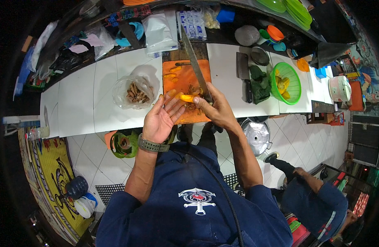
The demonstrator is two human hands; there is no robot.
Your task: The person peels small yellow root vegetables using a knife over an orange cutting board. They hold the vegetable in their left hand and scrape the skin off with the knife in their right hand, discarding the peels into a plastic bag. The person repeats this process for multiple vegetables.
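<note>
My left hand point(163, 120) is palm up with its fingers apart, its fingertips against or just beside a peeled orange piece of root, likely turmeric point(186, 98). The thumb of my right hand point(218, 108) presses on that piece. The same right hand grips a long knife point(193, 58), its blade pointing away from me and its handle hidden in the palm. Below both hands lies an orange cutting board point(204, 70) strewn with dark peel scraps. Peeled orange pieces point(175, 69) rest on its far left part. To the left, a clear plastic bag point(119, 94) holds brown unpeeled roots point(137, 93).
Right of the board lie a cleaver point(242, 66), a dark green bundle point(259, 85) and a green basket point(297, 85) with yellow pieces. A cluttered shelf point(221, 34) runs behind the white table point(76, 106). A lidded metal pot point(255, 136) stands below; another person point(313, 200) is at right.
</note>
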